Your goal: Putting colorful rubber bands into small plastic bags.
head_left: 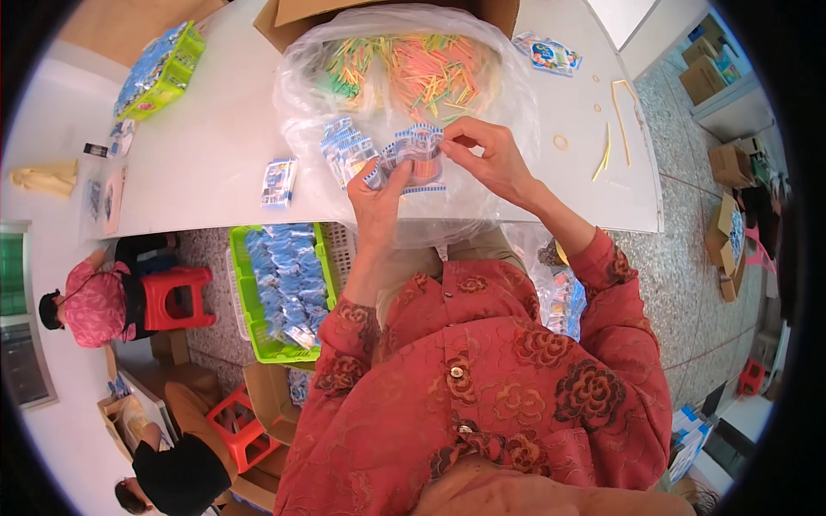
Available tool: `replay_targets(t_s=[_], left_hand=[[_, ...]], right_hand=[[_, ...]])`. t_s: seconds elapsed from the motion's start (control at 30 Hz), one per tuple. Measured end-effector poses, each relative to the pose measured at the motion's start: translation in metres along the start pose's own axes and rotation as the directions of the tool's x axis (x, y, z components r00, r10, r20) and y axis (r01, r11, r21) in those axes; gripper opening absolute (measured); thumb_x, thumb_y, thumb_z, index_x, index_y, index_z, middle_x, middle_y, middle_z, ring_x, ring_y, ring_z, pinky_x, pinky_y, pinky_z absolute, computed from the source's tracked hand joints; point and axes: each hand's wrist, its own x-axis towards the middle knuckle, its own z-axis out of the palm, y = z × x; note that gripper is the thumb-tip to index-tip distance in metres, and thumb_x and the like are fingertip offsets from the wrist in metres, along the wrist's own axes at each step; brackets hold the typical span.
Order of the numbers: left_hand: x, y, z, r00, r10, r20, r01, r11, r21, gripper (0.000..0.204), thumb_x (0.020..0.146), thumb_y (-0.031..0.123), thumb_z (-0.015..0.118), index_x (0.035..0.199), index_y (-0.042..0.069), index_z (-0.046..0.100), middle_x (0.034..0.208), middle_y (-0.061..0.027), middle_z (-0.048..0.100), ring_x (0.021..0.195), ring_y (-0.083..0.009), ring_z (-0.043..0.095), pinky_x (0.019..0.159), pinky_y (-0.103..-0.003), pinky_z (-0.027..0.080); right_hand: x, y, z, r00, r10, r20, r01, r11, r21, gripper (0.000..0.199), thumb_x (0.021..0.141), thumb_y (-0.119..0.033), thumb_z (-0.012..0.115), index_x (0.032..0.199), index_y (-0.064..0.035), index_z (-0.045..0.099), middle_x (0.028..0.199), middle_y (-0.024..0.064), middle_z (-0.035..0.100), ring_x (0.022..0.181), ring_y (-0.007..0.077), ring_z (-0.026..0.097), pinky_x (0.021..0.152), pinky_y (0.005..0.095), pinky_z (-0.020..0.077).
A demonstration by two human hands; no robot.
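Note:
A small clear packet with blue-and-white printed edges [423,168] lies between my hands, over the near side of a big clear plastic bag [301,90]. Its left side is gripped by my left hand [379,196], thumb on the front. My right hand [495,156] pinches the packet's upper right edge with thumb and finger. Several similar packets [342,148] fan out just beyond my left hand; whether that hand also grips them I cannot tell. Thin pink, yellow and green sticks [439,64] fill the bag behind my hands.
On the white table [206,163] are a single packet [278,182], a colourful pouch [548,54], rubber bands [561,142] and a green basket [176,73]. A cardboard box [292,10] stands behind the bag. Below left is a green crate [249,322] of blue packets. Two people sit at left.

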Motion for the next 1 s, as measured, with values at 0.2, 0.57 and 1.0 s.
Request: replay_targets(t_s=[0.2,0.57,1.0], left_hand=[[-0.006,-0.024,-0.015,0.999,0.023,0.045,-0.030,0.983,0.180,0.016,0.077,0.008,0.068,0.088,-0.004,0.064,0.080,-0.0011,0.063,0.069,-0.0039,0.051,0.061,-0.019,0.042],[-0.036,-0.033,-0.086,0.936,-0.162,-0.311,0.145,0.986,-0.078,0.022,0.085,0.012,0.057,0.100,-0.004,0.059,0.083,-0.0095,0.063,0.073,-0.0149,0.061,0.068,-0.028,0.050],[-0.039,-0.028,-0.099,0.948,-0.182,-0.261,0.164,0.982,-0.091,0.021,0.089,0.014,0.053,0.097,-0.005,0.059,0.090,-0.0156,0.065,0.071,-0.0153,0.064,0.064,-0.028,0.053]], right_hand=[[-0.005,0.006,0.005,0.992,0.126,0.027,-0.128,0.981,0.149,0.009,0.083,-0.008,0.059,0.090,-0.0016,0.061,0.086,0.0004,0.060,0.071,0.0052,0.053,0.062,0.0213,0.0436],[0.017,0.071,0.077,0.967,0.188,0.174,-0.200,0.978,0.054,0.023,0.074,-0.019,0.067,0.085,0.0004,0.062,0.068,0.0050,0.059,0.061,0.0107,0.053,0.056,0.0262,0.0422],[0.051,0.087,0.121,0.999,-0.028,-0.033,0.019,0.964,-0.265,0.031,0.076,-0.018,0.064,0.102,-0.0031,0.058,0.088,0.0090,0.059,0.067,0.0147,0.054,0.060,0.0281,0.0454]])
